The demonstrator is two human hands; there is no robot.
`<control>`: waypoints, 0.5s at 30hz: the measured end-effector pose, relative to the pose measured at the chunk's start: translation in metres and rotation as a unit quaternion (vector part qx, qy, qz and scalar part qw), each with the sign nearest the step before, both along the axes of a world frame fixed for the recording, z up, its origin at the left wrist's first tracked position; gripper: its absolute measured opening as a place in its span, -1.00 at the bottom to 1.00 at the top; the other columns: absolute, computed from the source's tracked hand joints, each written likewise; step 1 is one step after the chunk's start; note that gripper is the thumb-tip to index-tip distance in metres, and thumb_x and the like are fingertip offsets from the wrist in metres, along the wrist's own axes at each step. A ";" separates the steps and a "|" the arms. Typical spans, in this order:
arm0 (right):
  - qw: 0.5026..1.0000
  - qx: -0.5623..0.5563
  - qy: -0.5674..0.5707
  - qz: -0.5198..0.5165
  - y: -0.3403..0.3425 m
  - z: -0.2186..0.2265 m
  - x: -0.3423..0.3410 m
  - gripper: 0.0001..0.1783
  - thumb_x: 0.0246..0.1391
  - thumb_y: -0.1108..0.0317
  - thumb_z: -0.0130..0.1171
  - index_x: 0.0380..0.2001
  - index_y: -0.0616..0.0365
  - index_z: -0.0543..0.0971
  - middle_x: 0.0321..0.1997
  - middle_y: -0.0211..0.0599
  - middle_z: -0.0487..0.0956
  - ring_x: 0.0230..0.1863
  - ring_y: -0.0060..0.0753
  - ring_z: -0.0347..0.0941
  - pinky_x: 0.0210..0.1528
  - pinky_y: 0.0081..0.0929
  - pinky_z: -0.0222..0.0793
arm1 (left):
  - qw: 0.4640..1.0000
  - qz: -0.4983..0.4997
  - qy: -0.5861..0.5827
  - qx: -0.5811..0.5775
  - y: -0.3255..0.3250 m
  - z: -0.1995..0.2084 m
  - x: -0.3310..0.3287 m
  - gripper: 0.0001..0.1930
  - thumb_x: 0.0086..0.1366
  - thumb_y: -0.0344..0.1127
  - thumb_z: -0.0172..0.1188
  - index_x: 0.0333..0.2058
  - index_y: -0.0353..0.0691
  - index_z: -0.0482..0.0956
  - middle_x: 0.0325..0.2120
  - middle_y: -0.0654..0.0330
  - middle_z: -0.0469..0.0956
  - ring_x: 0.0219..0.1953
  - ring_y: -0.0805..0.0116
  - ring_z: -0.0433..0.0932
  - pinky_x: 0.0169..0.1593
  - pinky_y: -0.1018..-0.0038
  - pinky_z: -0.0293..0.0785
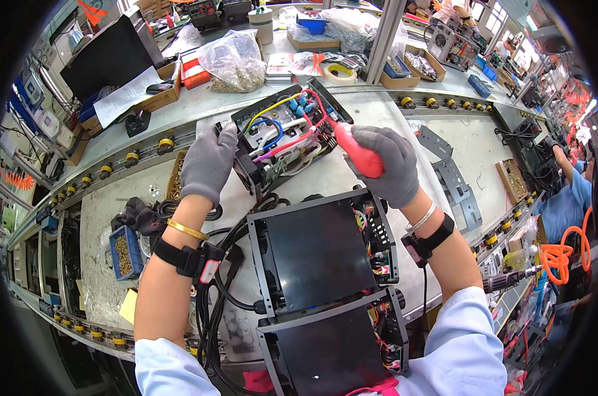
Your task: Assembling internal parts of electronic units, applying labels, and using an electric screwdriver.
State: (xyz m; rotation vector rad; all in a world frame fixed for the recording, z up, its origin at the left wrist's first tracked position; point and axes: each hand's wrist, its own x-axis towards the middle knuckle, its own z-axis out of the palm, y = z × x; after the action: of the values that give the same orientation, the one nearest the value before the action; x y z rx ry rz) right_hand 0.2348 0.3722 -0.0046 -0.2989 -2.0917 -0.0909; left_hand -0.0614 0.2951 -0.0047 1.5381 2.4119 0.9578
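Pale workbench (388,112): one open device (289,142) upper centre, two black-topped devices (322,254) lower centre.
Right hand (394,165) grasps one red-handled tool (362,156); left hand (206,166) touches the open device's left edge, its grip unclear.

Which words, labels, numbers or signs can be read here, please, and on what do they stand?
None can be read clearly enough to quote.
White paper sheet: any print is too small to read.
Pink-and-white tag on the left wrist's black strap: markings too small.
Red handle in the right hand: no lettering I can make out.
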 end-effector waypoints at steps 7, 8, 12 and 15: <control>0.998 0.022 -0.044 -0.030 -0.005 -0.003 0.004 -0.31 -0.48 0.53 0.36 -0.09 0.02 0.48 -0.17 -0.25 0.59 -0.35 -0.20 0.52 -0.34 -0.33 0.45 | 1.000 -0.011 0.005 -0.010 0.000 0.002 -0.001 -0.47 0.34 0.11 -0.10 -0.10 -0.33 0.38 -0.36 -0.26 0.55 -0.22 -0.25 0.54 -0.13 0.05 0.43; 0.998 0.032 -0.042 -0.027 -0.004 -0.005 0.004 -0.31 -0.48 0.52 0.37 -0.08 0.01 0.48 -0.17 -0.27 0.59 -0.35 -0.20 0.52 -0.34 -0.34 0.45 | 1.000 -0.008 0.002 -0.010 0.000 0.004 0.000 -0.48 0.35 0.11 -0.10 -0.10 -0.32 0.38 -0.35 -0.26 0.55 -0.22 -0.25 0.54 -0.13 0.06 0.43; 0.997 0.047 -0.054 -0.028 -0.006 -0.004 0.006 -0.30 -0.46 0.50 0.37 -0.06 0.00 0.47 -0.18 -0.31 0.59 -0.35 -0.20 0.52 -0.33 -0.34 0.43 | 1.000 -0.006 0.000 0.001 0.001 0.003 0.002 -0.48 0.34 0.11 -0.10 -0.11 -0.32 0.39 -0.35 -0.25 0.56 -0.22 -0.24 0.54 -0.13 0.06 0.43; 0.997 0.053 -0.053 -0.032 -0.006 -0.006 0.006 -0.29 -0.46 0.49 0.37 -0.05 -0.01 0.46 -0.19 -0.32 0.58 -0.34 -0.22 0.51 -0.33 -0.35 0.42 | 1.000 0.007 -0.007 -0.014 -0.001 0.005 0.002 -0.47 0.34 0.12 -0.10 -0.11 -0.32 0.39 -0.36 -0.25 0.56 -0.22 -0.24 0.55 -0.14 0.07 0.44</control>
State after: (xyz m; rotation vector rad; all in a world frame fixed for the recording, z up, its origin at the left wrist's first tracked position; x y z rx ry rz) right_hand 0.2406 0.3659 -0.0109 -0.3021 -2.1742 -0.2595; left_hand -0.0596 0.2944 0.0002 1.5008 2.4199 0.9294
